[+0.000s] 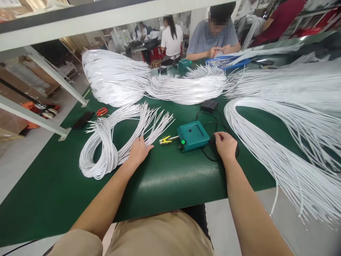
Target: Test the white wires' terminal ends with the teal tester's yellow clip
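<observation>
My left hand (138, 151) lies on the loose ends of a looped bundle of white wires (106, 149) on the green table (165, 185); its fingers are curled onto the strands. My right hand (226, 145) rests palm down with bent fingers on a black cable (210, 149) beside a small teal box (193, 135). A yellow clip (165, 140) sticks out of the box's left side, between my two hands.
Large bundles of white wire (186, 87) cover the far side and the right (293, 149) of the table, spilling over its edge. Red scissors (101, 111) and a black phone (82, 120) lie far left. People sit working at the far end.
</observation>
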The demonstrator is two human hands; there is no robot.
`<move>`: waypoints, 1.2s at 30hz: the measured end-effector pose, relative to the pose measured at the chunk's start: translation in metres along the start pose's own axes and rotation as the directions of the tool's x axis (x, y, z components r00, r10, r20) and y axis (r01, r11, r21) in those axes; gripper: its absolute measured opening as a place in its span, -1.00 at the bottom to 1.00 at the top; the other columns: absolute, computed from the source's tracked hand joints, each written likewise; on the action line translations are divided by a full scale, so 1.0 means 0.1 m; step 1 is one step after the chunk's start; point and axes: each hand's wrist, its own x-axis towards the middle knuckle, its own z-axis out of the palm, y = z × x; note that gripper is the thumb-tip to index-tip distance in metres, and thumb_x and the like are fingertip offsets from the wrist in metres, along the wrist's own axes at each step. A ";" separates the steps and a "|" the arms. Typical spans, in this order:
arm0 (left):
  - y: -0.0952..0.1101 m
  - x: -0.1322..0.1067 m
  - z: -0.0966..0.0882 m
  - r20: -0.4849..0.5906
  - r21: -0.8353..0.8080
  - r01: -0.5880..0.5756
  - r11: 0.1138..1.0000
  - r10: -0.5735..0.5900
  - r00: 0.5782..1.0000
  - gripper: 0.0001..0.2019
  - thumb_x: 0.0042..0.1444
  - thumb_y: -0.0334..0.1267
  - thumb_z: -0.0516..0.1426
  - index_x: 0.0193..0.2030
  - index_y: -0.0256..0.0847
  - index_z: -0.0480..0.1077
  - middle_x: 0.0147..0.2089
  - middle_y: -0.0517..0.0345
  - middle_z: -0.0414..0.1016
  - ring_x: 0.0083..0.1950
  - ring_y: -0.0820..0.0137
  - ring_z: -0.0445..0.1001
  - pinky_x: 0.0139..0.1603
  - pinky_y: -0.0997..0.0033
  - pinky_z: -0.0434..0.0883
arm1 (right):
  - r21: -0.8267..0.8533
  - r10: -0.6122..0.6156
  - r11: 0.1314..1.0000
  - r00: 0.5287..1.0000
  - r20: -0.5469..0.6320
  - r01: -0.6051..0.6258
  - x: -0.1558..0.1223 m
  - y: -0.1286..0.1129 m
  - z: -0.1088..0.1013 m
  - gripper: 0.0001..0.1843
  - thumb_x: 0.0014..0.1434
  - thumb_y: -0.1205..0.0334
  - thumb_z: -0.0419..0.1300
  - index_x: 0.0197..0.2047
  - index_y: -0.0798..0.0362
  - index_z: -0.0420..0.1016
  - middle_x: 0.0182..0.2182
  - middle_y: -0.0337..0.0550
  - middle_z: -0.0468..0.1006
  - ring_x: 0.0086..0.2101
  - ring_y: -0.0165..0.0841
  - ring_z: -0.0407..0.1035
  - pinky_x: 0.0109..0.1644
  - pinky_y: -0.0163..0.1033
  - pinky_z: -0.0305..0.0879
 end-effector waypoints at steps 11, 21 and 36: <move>-0.06 0.05 -0.19 0.114 0.018 -0.018 1.000 0.016 0.993 -0.27 0.10 0.05 0.15 0.24 -0.53 0.20 0.24 -0.42 0.27 0.29 -0.07 0.25 0.29 0.11 0.17 | -0.031 -0.027 0.999 1.000 -0.002 0.027 -0.01 -0.02 -0.01 -0.67 0.14 0.10 0.00 -0.39 0.09 0.51 -0.47 -0.03 0.49 -0.41 -0.24 0.31 -0.27 -0.17 0.14; -0.03 0.00 -0.39 0.310 -0.106 -0.208 0.972 0.231 0.922 -0.59 0.05 -0.24 0.09 0.06 -0.21 0.41 0.03 -0.10 0.45 0.05 0.17 0.48 0.05 0.32 0.36 | -0.043 -0.034 0.998 0.999 0.017 0.035 -0.03 -0.03 -0.03 -0.64 0.14 0.09 -0.01 -0.36 0.11 0.54 -0.43 -0.02 0.52 -0.40 -0.25 0.32 -0.25 -0.17 0.15; -0.17 0.41 -0.65 0.380 -0.387 -0.065 0.920 0.223 0.898 -0.79 -0.18 -0.28 0.14 -0.35 -0.20 0.49 -0.38 0.08 0.54 -0.25 0.15 0.54 -0.22 0.29 0.41 | -0.048 -0.049 0.998 0.998 0.040 0.050 -0.04 -0.03 -0.07 -0.62 0.15 0.06 -0.01 -0.36 0.11 0.54 -0.41 -0.02 0.54 -0.39 -0.25 0.33 -0.24 -0.17 0.15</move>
